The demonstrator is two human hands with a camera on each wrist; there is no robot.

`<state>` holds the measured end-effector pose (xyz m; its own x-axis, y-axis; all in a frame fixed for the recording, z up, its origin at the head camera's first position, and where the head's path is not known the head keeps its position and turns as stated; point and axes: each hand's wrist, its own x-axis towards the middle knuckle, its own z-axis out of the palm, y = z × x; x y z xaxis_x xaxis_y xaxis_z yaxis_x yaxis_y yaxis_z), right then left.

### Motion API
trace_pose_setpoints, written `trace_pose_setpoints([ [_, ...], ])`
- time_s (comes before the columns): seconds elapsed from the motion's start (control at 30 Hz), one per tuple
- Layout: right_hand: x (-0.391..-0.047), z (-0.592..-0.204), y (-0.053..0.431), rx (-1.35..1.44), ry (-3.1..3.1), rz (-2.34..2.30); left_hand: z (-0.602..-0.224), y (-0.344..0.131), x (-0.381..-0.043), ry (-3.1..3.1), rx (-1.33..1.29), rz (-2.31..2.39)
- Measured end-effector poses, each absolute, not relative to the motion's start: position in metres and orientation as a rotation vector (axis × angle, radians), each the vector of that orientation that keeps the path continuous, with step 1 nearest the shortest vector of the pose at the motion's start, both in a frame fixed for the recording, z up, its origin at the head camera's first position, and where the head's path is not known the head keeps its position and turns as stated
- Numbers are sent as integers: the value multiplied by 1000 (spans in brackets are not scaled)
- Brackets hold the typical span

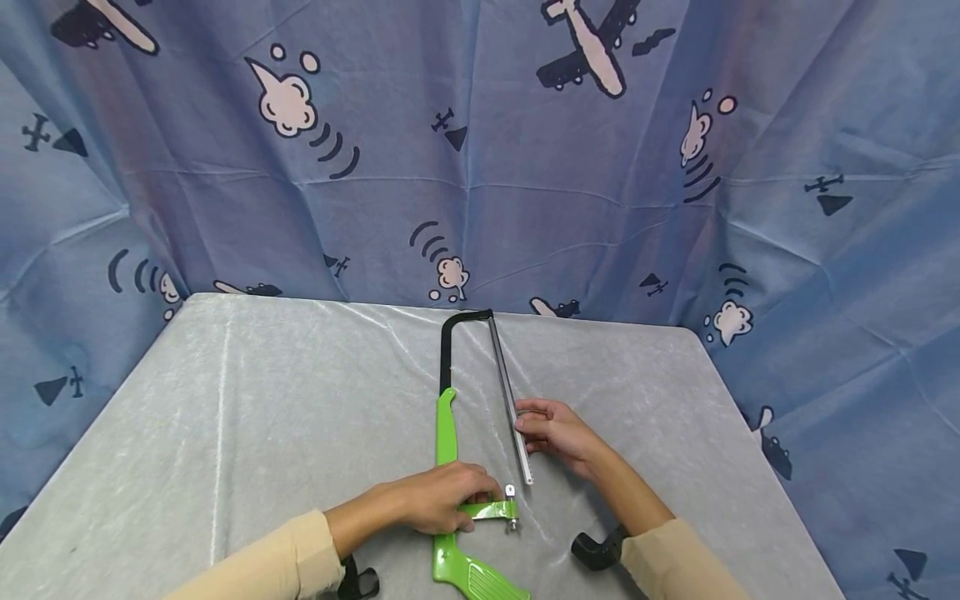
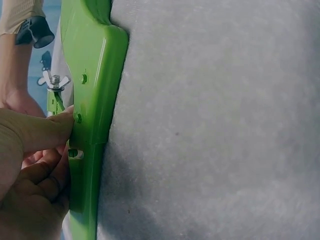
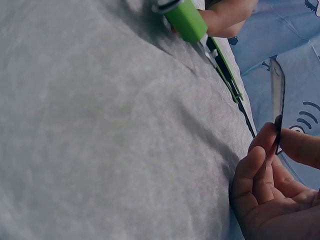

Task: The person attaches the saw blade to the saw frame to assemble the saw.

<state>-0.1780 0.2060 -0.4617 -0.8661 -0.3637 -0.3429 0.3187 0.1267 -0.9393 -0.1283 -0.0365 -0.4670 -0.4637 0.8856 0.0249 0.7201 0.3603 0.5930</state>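
A hacksaw with a green handle (image 1: 447, 433) and a black bowed front frame (image 1: 446, 354) lies on the grey cloth. My left hand (image 1: 442, 497) grips the green frame just above the handle grip, by the short arm with the blade holder (image 1: 511, 492). A wing nut (image 2: 56, 81) shows on that arm in the left wrist view. Between thumb and fingers, my right hand (image 1: 557, 433) pinches the thin metal blade (image 1: 504, 375). Its far end meets the tip of the black frame; its near end is free, apart from the blade holder and slanting to the right.
The table (image 1: 300, 375) is covered in pale grey cloth, with a blue curtain (image 1: 465, 192) printed with planes hanging behind its back edge. Black wrist devices (image 1: 597, 552) sit at both sleeve cuffs.
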Motion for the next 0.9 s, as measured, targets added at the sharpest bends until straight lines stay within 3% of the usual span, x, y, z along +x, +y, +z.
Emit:
trace_pose_setpoints([
  [0.9,-176,-461,192,-37,2091,-1665,-465,-36,-127,2332,1402,772],
])
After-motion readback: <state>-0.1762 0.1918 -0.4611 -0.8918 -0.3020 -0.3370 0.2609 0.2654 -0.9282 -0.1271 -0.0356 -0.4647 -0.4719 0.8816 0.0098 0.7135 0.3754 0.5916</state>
